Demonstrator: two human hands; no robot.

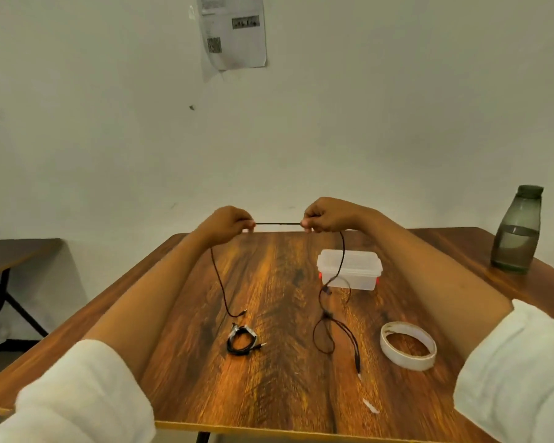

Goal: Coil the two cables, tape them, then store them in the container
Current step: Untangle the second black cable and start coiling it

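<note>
Cable [277, 224] taut over far desk [285, 394] edge, fingers of left hand [229, 223] and right hand [325, 219] pinched on it, taped coil [242, 340] mid-desk

coiled cable [242, 339] left | tape roll [408, 345] right | container [349, 273] behind
</note>
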